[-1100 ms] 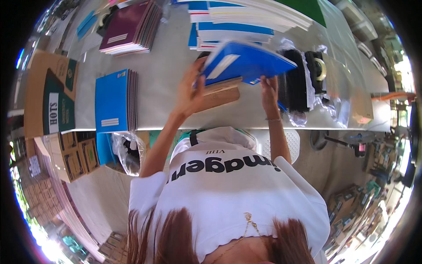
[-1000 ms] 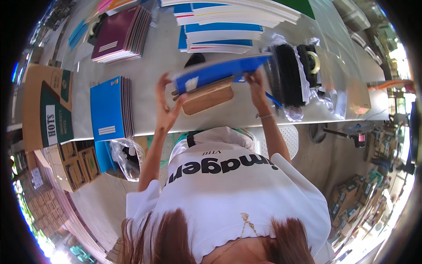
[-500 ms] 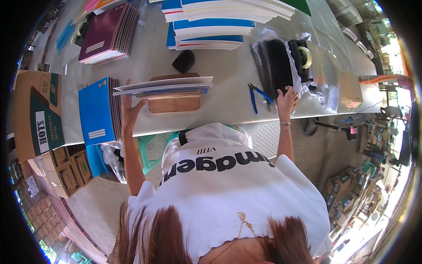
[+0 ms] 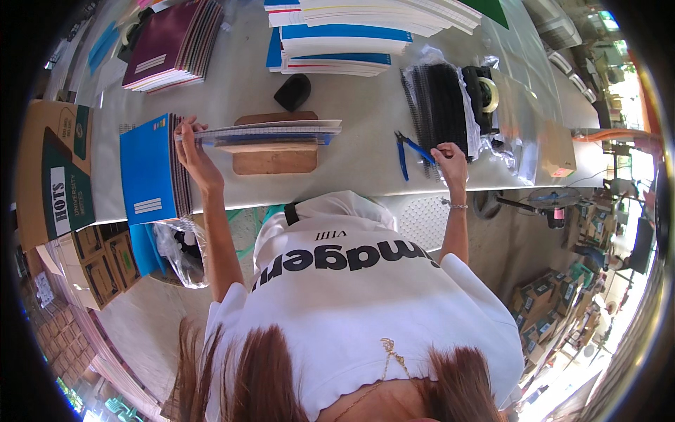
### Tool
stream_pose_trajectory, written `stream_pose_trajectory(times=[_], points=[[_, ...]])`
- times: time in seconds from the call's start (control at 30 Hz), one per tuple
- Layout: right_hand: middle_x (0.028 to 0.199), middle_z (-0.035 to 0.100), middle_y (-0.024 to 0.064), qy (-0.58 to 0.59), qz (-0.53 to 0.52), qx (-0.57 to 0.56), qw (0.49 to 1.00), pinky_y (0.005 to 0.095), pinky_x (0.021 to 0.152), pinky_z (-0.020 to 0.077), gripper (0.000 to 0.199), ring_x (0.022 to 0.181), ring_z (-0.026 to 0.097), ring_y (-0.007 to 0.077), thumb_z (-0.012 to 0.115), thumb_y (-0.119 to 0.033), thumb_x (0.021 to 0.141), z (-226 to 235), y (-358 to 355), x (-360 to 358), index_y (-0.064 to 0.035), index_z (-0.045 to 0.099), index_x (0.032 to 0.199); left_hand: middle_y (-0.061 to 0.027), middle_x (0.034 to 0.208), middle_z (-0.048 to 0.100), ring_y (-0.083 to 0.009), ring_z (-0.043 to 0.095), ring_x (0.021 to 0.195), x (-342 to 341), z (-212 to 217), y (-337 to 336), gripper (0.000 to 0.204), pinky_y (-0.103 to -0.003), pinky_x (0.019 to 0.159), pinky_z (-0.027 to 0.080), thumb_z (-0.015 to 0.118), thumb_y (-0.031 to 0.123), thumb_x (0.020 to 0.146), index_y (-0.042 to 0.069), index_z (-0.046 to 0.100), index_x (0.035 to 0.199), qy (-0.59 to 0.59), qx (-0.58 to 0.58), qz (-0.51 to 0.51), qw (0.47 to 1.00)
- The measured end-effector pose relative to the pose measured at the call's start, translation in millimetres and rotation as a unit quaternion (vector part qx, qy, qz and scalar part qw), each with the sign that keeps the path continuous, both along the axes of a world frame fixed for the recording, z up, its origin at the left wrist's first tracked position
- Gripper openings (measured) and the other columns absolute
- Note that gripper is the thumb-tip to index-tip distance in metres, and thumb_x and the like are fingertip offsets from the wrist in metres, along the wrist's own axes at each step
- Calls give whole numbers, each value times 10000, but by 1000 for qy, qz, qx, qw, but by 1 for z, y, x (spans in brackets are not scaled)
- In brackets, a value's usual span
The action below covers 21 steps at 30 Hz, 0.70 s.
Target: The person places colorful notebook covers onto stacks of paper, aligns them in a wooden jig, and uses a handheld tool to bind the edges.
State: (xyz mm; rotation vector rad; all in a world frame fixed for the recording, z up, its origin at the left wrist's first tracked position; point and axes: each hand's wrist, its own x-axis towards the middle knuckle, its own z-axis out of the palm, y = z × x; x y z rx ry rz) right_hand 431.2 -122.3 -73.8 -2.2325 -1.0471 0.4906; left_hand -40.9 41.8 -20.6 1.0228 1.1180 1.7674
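A thin notebook of loose pages with a blue cover stands on edge in a slotted wooden stand. My left hand is closed round its left end, fingers behind and thumb side in front. At the right, my right hand has its fingertips pinched together at the near end of a bundle of black spiral binding coils. Blue-handled cutting pliers lie beside it, one handle reaching to the fingertips. What the pinch holds, if anything, is too small to tell.
Blue spiral notebooks are stacked left of my left hand, beside a cardboard box. Farther back are maroon notebooks, unbound blue-covered ones and a black rounded object. A tape dispenser stands beyond the coils.
My left hand has gone from spread fingers to closing on the notebook's left end. My right hand has drawn back a little from the coils, its fingers coming together in a pinch.
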Motion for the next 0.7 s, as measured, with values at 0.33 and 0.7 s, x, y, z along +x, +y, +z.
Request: stream_pose_trajectory(times=[0.33, 0.7], points=[[1072, 551, 205, -210, -58, -52, 975, 419, 844, 476, 392, 1043, 545, 371, 753, -237, 786, -15, -5, -10, -79, 582, 1101, -21, 861, 537, -133, 505, 864, 10, 7, -3, 339, -308, 842, 386, 556, 365, 952, 33, 612, 993, 12, -9, 37, 999], [788, 658, 127, -117, -109, 91, 983, 371, 678, 478, 238, 728, 619, 245, 738, -277, 799, -21, -17, 34, -48, 708, 856, -73, 1014, 545, -156, 521, 921, 5, -2, -2, 393, -310, 845, 417, 536, 392, 958, 22, 598, 1077, 116, 8, 65, 991]])
